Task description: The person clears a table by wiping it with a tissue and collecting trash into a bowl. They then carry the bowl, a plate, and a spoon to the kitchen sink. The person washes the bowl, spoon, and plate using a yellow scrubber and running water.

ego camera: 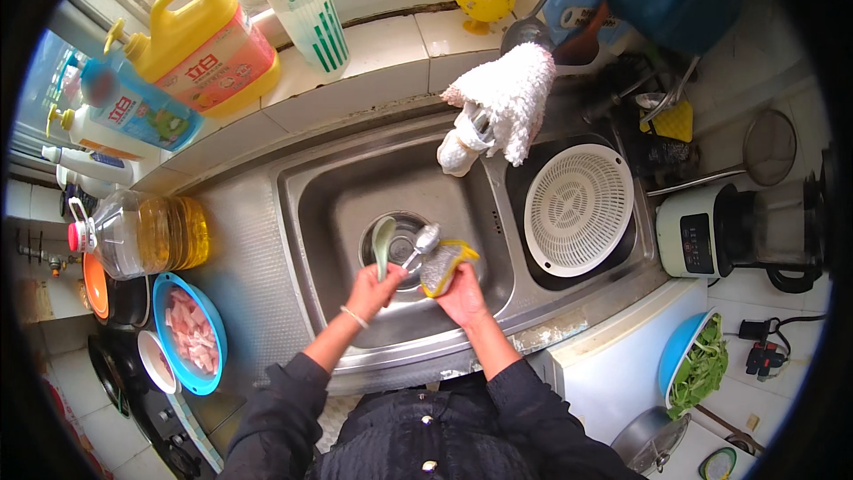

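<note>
Over the left basin of the steel sink [406, 177], my left hand [376, 290] grips a pale green spoon [382, 240] and a metal spoon [426, 239] by their handles. Their bowls point away from me, above the drain. My right hand [464, 293] holds a grey scouring sponge with yellow edging [441, 268], close beside the metal spoon's bowl. A white cloth [510, 97] wrapped around the faucet hangs over the far part of the basin.
A white colander [578, 210] sits in the right basin. Left are an oil bottle [153, 233] and a blue bowl of raw meat [216, 353]. A blender [720, 230] and a bowl of leafy greens [670, 353] stand right. Detergent bottles, including a yellow jug [206, 53], line the sill.
</note>
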Demonstrator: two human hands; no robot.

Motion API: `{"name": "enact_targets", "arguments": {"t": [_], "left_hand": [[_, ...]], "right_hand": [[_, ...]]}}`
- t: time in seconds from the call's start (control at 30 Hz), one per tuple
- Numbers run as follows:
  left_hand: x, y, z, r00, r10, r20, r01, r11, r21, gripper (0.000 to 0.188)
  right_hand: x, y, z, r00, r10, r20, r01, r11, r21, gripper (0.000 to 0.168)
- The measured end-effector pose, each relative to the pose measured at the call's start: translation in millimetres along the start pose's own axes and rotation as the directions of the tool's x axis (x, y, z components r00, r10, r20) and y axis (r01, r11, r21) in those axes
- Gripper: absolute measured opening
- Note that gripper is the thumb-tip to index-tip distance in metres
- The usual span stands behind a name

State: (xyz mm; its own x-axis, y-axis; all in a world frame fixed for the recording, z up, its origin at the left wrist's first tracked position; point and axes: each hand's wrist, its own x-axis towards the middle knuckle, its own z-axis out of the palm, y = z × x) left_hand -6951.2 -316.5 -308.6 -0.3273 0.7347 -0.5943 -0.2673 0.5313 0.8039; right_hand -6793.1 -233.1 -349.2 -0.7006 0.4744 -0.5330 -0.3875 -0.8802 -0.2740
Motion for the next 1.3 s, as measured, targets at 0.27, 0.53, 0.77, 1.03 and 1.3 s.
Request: {"name": "enact_targets", "arguments": {"t": [0.27,0.53,0.77,1.03,1.3], "left_hand": [[-38.1,6.9,27.4,0.977,0.210,0.028,-0.212,0.965,0.154,0.017],[-25.1,88.0,-38.1,0.727,0.146,0.671,-0.620,0.560,0.550,0.021],[-29.9,88.7,-28.3,0.682,0.128,0.720,-0.716,0.318,0.621,0.019],[-59.0,31.3,-7.6,0.931,0.297,0.214,-0.358,0.860,0.363,0.018],[-61.2,34.6,6.2,0.949,0.314,0.022,-0.297,0.869,0.397,0.017]], "right_hand": [[11.4,7.0,9.5,0.971,-0.228,-0.076,0.185,0.911,-0.368,0.029],[-0.9,-94.0,72.0,0.814,0.551,0.186,0.134,0.134,-0.982,0.024],[-5.6,-74.4,89.5,0.811,0.540,0.224,0.335,-0.114,-0.935,0.020],[-16.0,-48.9,44.4,0.990,0.134,0.052,-0.046,0.643,-0.765,0.028],[-6.3,-49.0,50.6,0.999,0.032,0.040,-0.002,0.801,-0.598,0.027]]}}
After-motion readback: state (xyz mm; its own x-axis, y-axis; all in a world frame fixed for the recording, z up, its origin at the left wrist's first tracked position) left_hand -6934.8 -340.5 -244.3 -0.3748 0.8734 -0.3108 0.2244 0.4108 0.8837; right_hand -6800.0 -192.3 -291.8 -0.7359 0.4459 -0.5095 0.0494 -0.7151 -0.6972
